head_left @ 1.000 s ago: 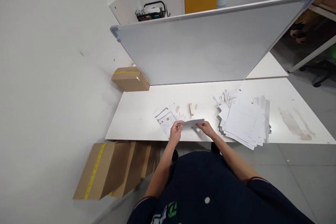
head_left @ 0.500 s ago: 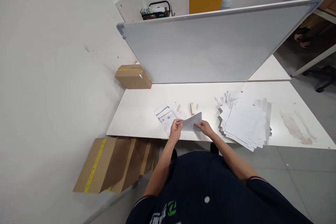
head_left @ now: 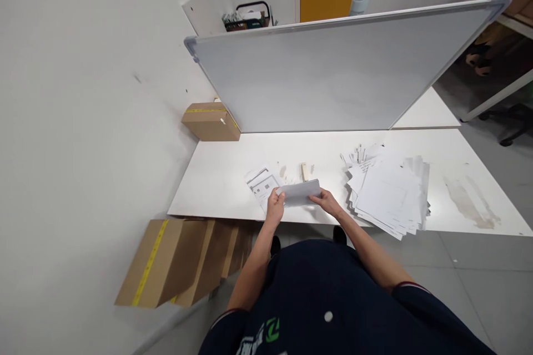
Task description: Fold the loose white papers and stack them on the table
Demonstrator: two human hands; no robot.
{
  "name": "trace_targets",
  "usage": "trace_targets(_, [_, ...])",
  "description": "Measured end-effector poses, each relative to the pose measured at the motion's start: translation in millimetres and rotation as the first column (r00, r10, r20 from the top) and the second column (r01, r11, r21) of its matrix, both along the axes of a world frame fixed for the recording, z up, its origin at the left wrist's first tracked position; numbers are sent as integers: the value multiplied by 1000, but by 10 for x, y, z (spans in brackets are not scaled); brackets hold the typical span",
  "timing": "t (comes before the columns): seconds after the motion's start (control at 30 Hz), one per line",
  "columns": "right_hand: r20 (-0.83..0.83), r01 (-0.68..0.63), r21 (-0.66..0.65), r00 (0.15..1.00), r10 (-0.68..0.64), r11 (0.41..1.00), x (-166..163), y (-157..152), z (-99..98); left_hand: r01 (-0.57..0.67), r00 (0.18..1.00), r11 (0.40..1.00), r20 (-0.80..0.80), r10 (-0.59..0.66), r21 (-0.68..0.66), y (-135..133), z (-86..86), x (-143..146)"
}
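Observation:
Both my hands hold one folded white sheet of paper [head_left: 298, 192] just above the near edge of the white table [head_left: 216, 177]. My left hand [head_left: 275, 208] pinches its left end. My right hand [head_left: 328, 203] grips its right end. A printed sheet [head_left: 262, 184] lies flat on the table under and left of my left hand. A small beige block [head_left: 304, 171] lies just beyond the held paper. A loose pile of white sheets [head_left: 389, 191] spreads to the right of my right hand.
A large whiteboard [head_left: 333, 72] stands tilted along the table's far side. A cardboard box [head_left: 210, 121] sits at the far left corner. Flat cardboard boxes [head_left: 183, 263] lean under the table by the left wall. A stain [head_left: 468, 202] marks the right end.
The paper between my hands has gone from a thin edge-on strip to a raised flap, then to a flatter folded strip. The camera view shifted slightly.

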State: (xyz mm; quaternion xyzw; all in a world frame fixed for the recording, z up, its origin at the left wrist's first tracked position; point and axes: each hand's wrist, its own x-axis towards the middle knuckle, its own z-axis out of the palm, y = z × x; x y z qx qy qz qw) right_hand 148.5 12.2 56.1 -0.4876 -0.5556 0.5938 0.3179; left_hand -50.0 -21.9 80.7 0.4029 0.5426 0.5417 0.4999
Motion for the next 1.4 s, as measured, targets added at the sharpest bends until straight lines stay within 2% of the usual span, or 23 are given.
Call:
trace_targets(0.2, [46, 0, -40, 999, 2, 999, 3, 18, -17, -11, 999, 999, -43, 10, -33, 10, 66, 9])
trace_targets(0.43, [41, -59, -65, 997, 62, 996, 22, -2, 114, -30, 993, 997, 111, 38, -65, 60, 157, -41])
trace_targets(0.5, [59, -71, -32, 996, 73, 997, 24, 16, 143, -21, 991, 998, 130, 28, -59, 64, 198, -61])
trace_targets(0.63, [93, -25, 92, 996, 17, 995, 45, 50, 72, 88, 996, 996, 6, -88, -5, 8, 294, -53])
trace_targets(0.7, [83, 14, 93, 996, -22, 996, 66, 44, -24, 179, 979, 984, -90, -180, -21, -41, 303, -15])
trace_targets(0.77, [69, 47, 70, 996, -52, 996, 87, 23, -124, 217, 966, 975, -134, -223, -54, -83, 266, 33])
trace_targets(0.9, [63, 43, 68, 997, -47, 997, 114, -22, -197, 161, 979, 983, -112, -171, -91, -105, 155, 86])
trace_targets(1.07, [52, 25, 46, 998, -28, 999, 125, -67, -26, 99, 994, 994, -31, -101, -53, -38, 149, 40])
trace_targets(1.17, [25, 19, -6, 1000, -19, 1000, 119, -109, 53, 51, 998, 996, 31, -48, -78, 33, 107, 12])
trace_targets(1.27, [44, 25, -82, 999, -21, 996, 84, -141, 6, -18, 998, 990, 50, 25, -137, 111, -44, 6])
trace_targets(1.33, [66, 56, -157, 997, -46, 986, 47, -156, -106, -59, 997, 979, 41, 69, -197, 142, -192, 11])
trace_targets(1.4, [60, 93, -265, 995, -80, 960, 15, -178, -263, -67, 998, 947, -10, 67, -315, 131, -349, 21])
